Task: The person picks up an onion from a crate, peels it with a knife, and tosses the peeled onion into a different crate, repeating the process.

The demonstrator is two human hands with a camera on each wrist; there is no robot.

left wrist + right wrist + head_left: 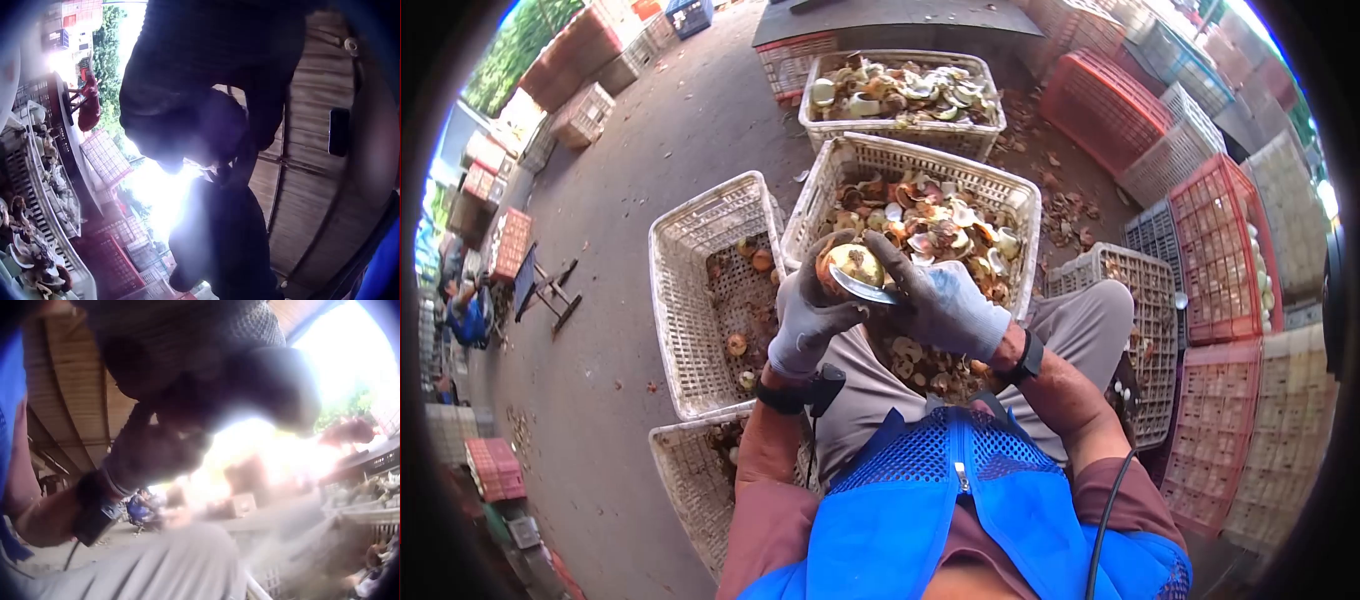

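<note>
In the head view my gloved left hand (805, 312) grips a yellowish onion (859, 262) with brown skin at its side. My gloved right hand (948, 300) holds a knife, its curved, shiny blade (862, 287) lying along the near side of the onion. The handle is hidden in the fingers. Both hands meet above a white crate (1022, 200) full of onion skins and peeled scraps (935, 215). In the wrist views the left hand (187, 119) and right hand (206, 375) are dark against glare, and what they hold is mostly hidden.
Left of the hands stands a white crate (675, 300) with a few onions (737, 344). Another scrap-filled crate (900, 130) sits beyond. Red crates (1215, 235) and a white crate (1165, 300) line the right. A folding stool (540, 285) stands far left, near a seated person (468, 318).
</note>
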